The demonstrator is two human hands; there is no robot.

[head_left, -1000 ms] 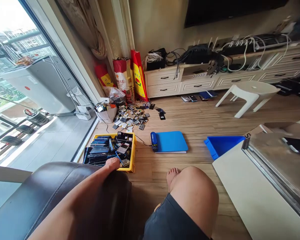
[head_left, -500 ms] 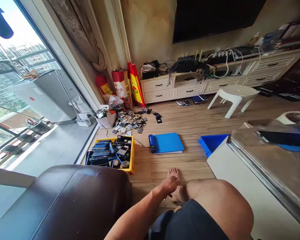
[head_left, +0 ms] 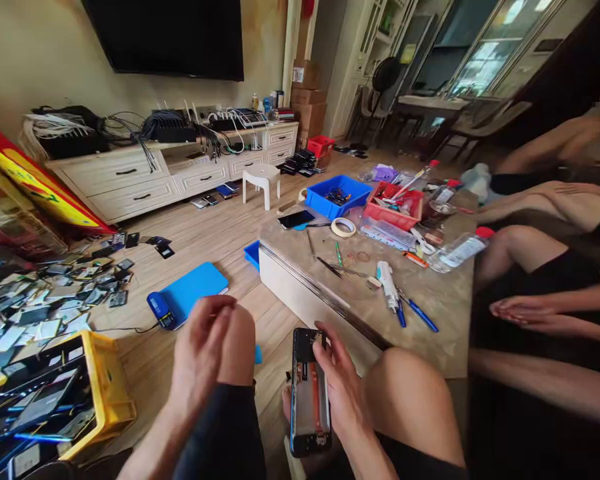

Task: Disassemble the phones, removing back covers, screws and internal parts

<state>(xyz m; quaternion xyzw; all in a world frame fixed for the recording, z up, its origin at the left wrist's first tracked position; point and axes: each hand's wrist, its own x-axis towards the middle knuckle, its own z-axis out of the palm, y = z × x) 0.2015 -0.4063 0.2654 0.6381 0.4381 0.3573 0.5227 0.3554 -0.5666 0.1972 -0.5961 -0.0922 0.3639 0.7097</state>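
My right hand (head_left: 341, 373) grips an opened phone (head_left: 305, 400) by its right side, low between my knees. The phone's back cover is off, showing a black upper part, a bare grey bay and an orange-brown ribbon cable. To the left, my left hand (head_left: 200, 347) is raised by my left knee with its fingers curled closed. Whether anything is inside them is hidden. Beyond that hand, a blue mat (head_left: 195, 290) lies on the floor with a small blue device (head_left: 160, 311) at its left edge.
A yellow crate (head_left: 111, 387) of phones stands at lower left, near a pile of loose batteries (head_left: 55, 293). On the low table (head_left: 430, 347) are pliers (head_left: 417, 312), tape (head_left: 343, 228), a blue bin (head_left: 337, 193) and a red basket (head_left: 395, 205). Other people sit at right.
The view has swung right, bringing the table and seated people into sight. The opened phone in my right hand now shows. My left hand appears higher and further left in view.
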